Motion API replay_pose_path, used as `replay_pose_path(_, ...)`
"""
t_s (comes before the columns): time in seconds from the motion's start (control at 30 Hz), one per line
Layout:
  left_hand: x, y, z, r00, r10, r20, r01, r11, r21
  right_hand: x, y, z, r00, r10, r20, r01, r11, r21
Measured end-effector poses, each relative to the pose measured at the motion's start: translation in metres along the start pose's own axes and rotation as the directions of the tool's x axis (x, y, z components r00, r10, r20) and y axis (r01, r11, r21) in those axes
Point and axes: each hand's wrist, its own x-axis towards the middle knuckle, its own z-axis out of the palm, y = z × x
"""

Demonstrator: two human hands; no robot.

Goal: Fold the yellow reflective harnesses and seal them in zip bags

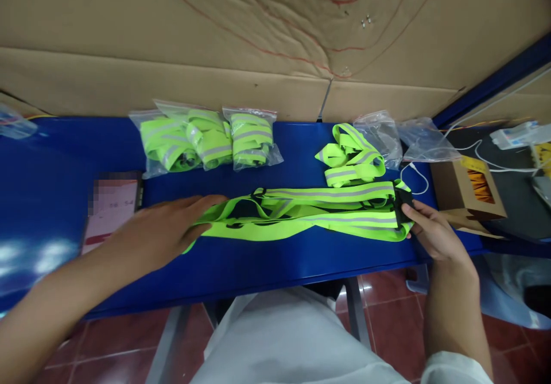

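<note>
Stretched across the blue table lies a neon-yellow reflective strap harness [353, 220] with grey stripes and black fittings. My left hand [181, 223] grips its left end, thumb below and fingers above. At the other end, my right hand [430, 232] pinches the black piece [402, 205] where the straps meet. Just behind it sits another loosely folded reflective strap harness [355, 157]. Three clear zip bags with the same neon straps stand along the back: a left one [166, 146], a middle one [209, 140] and a right one [252, 137].
Empty clear bags [426, 140] lie at the back right. A brown cardboard box [467, 192] with something orange inside stands right of my hand, near a white cable [424, 180]. A phone-like screen [112, 209] lies at left, partly behind my arm. Cardboard [215, 85] lines the back.
</note>
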Motion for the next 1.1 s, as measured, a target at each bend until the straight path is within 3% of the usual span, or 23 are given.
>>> replay_pose_path(0.07,-0.002,-0.001,-0.003,1.000,-0.019,-0.016,0.021,0.991,0.130,0.001,0.001,-0.001,1.000,0.006,-0.011,-0.006,1.000,-0.009)
replay_pose_path(0.13,-0.004,0.010,-0.007,0.998,-0.040,-0.055,0.054,0.956,0.289,0.001,0.002,0.000,1.000,-0.003,-0.013,0.003,1.000,-0.023)
replay_pose_path(0.2,-0.008,0.040,-0.007,0.985,-0.034,-0.167,0.101,0.905,0.414,0.002,0.003,0.003,1.000,-0.023,-0.012,0.022,0.999,-0.042)
replay_pose_path(0.27,-0.012,0.087,-0.002,0.933,0.033,-0.358,0.118,0.912,0.393,0.002,0.003,0.006,0.999,-0.039,-0.016,0.038,0.997,-0.061)
replay_pose_path(0.3,-0.012,0.115,0.004,0.900,0.196,-0.389,-0.046,0.931,0.363,0.001,0.003,0.007,0.999,-0.046,-0.018,0.045,0.997,-0.068)
replay_pose_path(0.33,-0.010,0.143,0.010,0.837,0.337,-0.431,-0.212,0.926,0.313,0.001,0.003,0.008,0.999,-0.050,-0.015,0.049,0.996,-0.077)
replay_pose_path(0.4,0.002,0.193,0.023,0.647,0.639,-0.417,-0.588,0.766,0.260,-0.001,0.001,0.009,0.998,-0.057,0.003,0.057,0.994,-0.093)
replay_pose_path(0.43,0.012,0.212,0.029,0.593,0.699,-0.399,-0.671,0.703,0.235,-0.002,0.001,0.009,0.998,-0.063,0.011,0.064,0.993,-0.098)
replay_pose_path(0.5,0.042,0.234,0.038,0.569,0.705,-0.423,-0.699,0.686,0.204,-0.003,0.000,0.009,0.997,-0.077,0.019,0.078,0.991,-0.105)
replay_pose_path(0.53,0.058,0.236,0.042,0.570,0.705,-0.421,-0.703,0.684,0.194,-0.003,0.001,0.009,0.996,-0.086,0.016,0.087,0.990,-0.108)
replay_pose_path(0.63,0.095,0.221,0.052,0.723,0.575,-0.383,-0.608,0.793,0.042,-0.002,0.004,0.007,0.992,-0.125,-0.009,0.123,0.985,-0.117)
replay_pose_path(0.7,0.103,0.204,0.057,0.764,0.537,-0.359,-0.578,0.816,-0.008,-0.001,0.007,0.005,0.989,-0.147,-0.020,0.144,0.982,-0.125)
replay_pose_path(0.87,0.080,0.176,0.061,0.777,0.512,-0.367,-0.542,0.840,0.023,-0.014,0.007,0.008,0.981,-0.191,-0.005,0.187,0.961,-0.202)
replay_pose_path(1.03,0.056,0.153,0.064,0.779,0.506,-0.369,-0.535,0.845,0.030,-0.057,0.010,0.029,0.938,-0.338,0.071,0.341,0.870,-0.357)
replay_pose_path(1.1,0.051,0.145,0.066,0.793,0.477,-0.379,-0.504,0.863,0.031,-0.069,0.013,0.038,0.933,-0.342,0.112,0.358,0.853,-0.381)
